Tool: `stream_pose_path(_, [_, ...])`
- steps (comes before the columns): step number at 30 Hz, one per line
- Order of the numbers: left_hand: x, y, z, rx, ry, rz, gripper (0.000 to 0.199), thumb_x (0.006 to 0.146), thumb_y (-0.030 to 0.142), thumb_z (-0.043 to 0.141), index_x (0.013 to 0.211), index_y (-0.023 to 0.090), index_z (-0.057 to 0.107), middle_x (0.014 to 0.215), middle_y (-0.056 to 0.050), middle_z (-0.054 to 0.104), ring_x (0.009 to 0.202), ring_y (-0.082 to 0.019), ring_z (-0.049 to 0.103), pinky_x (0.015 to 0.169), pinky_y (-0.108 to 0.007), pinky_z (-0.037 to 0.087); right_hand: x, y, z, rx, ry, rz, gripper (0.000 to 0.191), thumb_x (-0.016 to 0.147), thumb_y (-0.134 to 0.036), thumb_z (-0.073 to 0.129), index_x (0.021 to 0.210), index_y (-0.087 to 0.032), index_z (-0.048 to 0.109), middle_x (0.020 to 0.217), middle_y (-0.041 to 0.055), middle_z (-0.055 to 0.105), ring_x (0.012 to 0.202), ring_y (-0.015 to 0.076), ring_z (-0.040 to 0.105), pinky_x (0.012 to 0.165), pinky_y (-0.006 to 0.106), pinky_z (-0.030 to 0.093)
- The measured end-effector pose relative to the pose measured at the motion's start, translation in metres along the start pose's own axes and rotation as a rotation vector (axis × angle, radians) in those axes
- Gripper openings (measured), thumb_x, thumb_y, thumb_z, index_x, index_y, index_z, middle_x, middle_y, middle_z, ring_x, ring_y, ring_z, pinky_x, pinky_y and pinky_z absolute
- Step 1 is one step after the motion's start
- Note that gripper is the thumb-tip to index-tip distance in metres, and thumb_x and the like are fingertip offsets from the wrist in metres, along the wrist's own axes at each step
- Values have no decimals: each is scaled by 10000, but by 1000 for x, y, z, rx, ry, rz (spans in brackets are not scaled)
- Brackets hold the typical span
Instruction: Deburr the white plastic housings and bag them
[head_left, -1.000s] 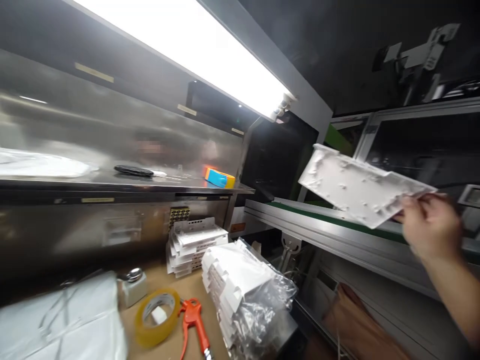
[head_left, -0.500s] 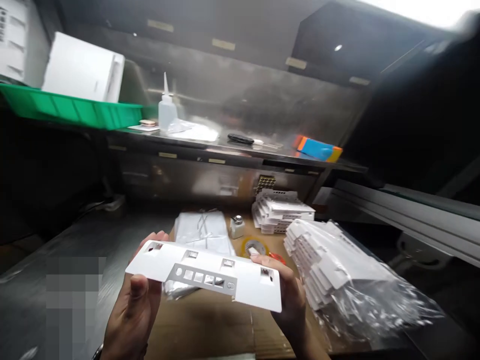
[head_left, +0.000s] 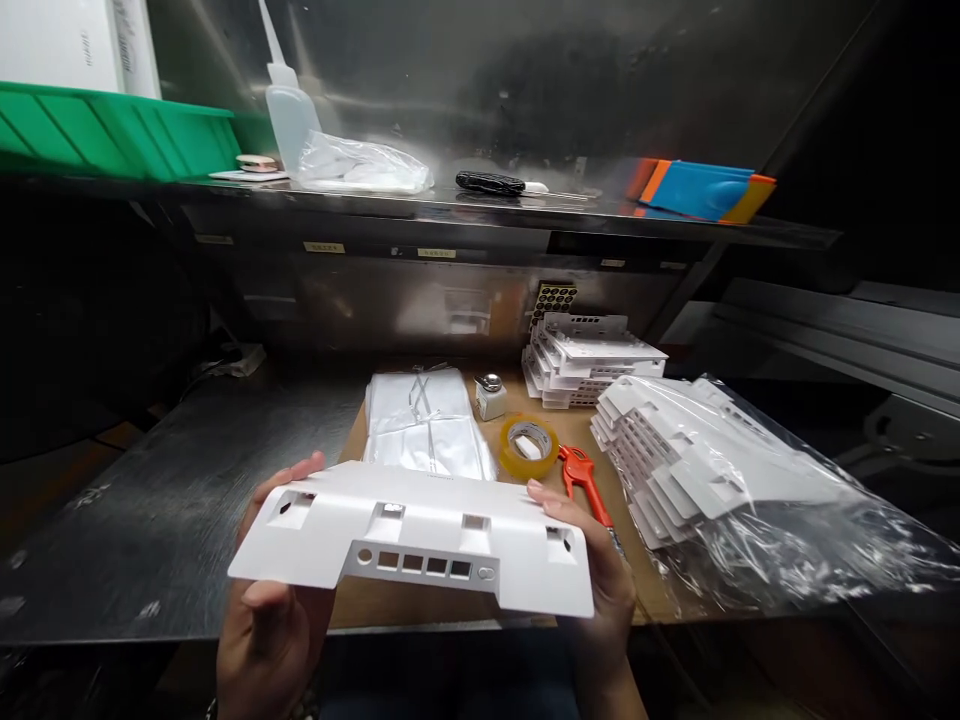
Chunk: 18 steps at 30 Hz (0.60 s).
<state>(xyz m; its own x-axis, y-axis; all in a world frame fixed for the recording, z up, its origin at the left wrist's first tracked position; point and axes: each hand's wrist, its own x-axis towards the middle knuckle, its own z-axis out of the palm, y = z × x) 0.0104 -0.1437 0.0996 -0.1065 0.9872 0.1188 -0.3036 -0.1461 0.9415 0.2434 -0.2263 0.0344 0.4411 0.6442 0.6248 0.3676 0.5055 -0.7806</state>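
Between my two hands I hold a white plastic housing above the front edge of the bench. Its near side carries a grey strip with a row of square openings and a round hole, with several cut-outs above. My left hand grips the left end, thumb at the near lower edge and fingers behind. My right hand grips the right end, its fingertips on the top rear edge. Just beyond the housing lie a pile of clear plastic bags, a roll of yellowish tape and a red air blow gun.
To the right, stacked white housings lie in a clear bag, with another stack behind. A small dispenser bottle stands by the bags. The shelf above holds a green bin, a squeeze bottle and a blue-orange box.
My view has tilted downward, so the shelf sits higher and the bench front edge shows. The housing stays in both hands, its top face now more visible.
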Motion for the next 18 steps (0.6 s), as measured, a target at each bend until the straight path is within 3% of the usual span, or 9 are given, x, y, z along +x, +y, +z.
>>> stream_pose_path(6, [-7, -12, 2, 17, -62, 68, 774, 773, 811, 702, 1362, 315, 631, 1590, -11, 510, 1465, -313, 459, 1093, -258, 542, -3, 3, -4, -33, 52, 65, 355, 918, -197, 718, 1263, -276, 705, 1297, 67, 753, 1222, 276, 720, 1068, 426, 594])
stream_pose_path(12, [-12, -15, 1, -3, -99, 64, 773, 821, 744, 710, 1431, 289, 578, 1608, -59, 478, 1491, -362, 424, 1151, -344, 511, -3, 3, -5, -43, 79, 64, 319, 894, -265, 751, 1211, -246, 723, 1248, 74, 771, 1177, 293, 738, 1025, 434, 608])
stream_pose_path(18, [-16, -20, -3, 20, -109, 101, 807, 791, 761, 730, 1428, 289, 581, 1615, -87, 467, 1521, -408, 363, 1269, -499, 353, 0, 8, -10, -7, 110, 55, 308, 888, -314, 750, 1179, -215, 735, 1232, 101, 776, 1154, 330, 743, 1011, 478, 590])
